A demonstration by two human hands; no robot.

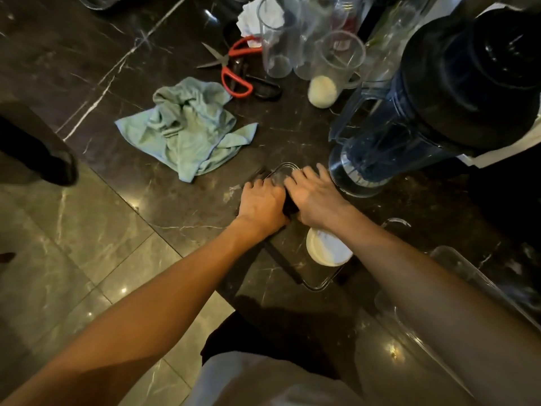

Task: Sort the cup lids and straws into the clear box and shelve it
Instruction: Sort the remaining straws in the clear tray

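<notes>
Dark bundled straws (289, 205) sat gripped by the left hand (260, 205) over the clear plastic box (317, 284) — the right hand (314, 197) lay flat-fingered; better to lower them level.

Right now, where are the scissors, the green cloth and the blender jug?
Red-handled scissors (231, 58): head view, on the pivot where blades meet handles.
Green cloth (187, 127): head view, on its crumpled middle.
Blender jug (377, 142): head view, on its clear side wall below the black lid.

— What sort of place is this?
— A drinks bar or café kitchen: dark marble surface (152, 54), blender jug (389, 133), clear measuring cups (281, 33), scissors (231, 65), a cleaning cloth (187, 127), polished tile floor (73, 244).
</notes>
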